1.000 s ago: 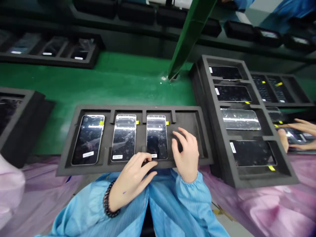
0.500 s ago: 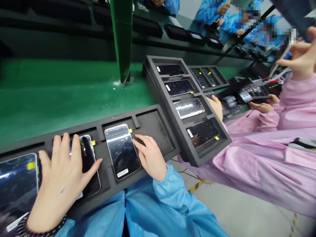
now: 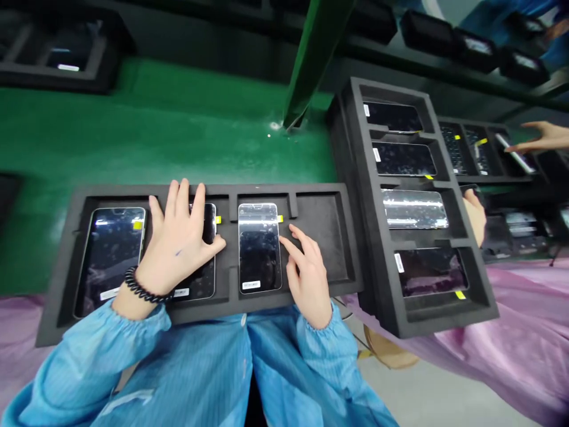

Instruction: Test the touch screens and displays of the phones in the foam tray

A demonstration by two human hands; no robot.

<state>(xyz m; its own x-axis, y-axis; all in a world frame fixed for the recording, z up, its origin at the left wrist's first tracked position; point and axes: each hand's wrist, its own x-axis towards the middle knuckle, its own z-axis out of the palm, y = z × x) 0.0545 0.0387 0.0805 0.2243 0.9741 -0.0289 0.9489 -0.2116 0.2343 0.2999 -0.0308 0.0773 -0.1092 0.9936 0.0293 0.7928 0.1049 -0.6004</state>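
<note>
A black foam tray (image 3: 80, 204) lies across my lap edge with three phones in its slots and the rightmost slot (image 3: 324, 234) bare. My left hand (image 3: 178, 243) lies flat and open on the middle phone (image 3: 202, 279), fingers spread over its top. My right hand (image 3: 306, 273) rests open beside the third phone (image 3: 259, 246), its fingertips touching that phone's right edge. The leftmost phone (image 3: 111, 255) lies untouched with a yellow tab at its corner.
A stack of black foam trays (image 3: 480, 308) with several phones stands to the right. A person in pink sits there, one hand (image 3: 475, 216) behind the stack, another hand (image 3: 540, 136) over a far tray (image 3: 471, 175). A green post (image 3: 311, 59) rises from the green belt (image 3: 178, 136).
The view swung right toward the neighbours and back. My left hand moved from the tray's front edge onto the middle phone. My right hand stayed beside the third phone.
</note>
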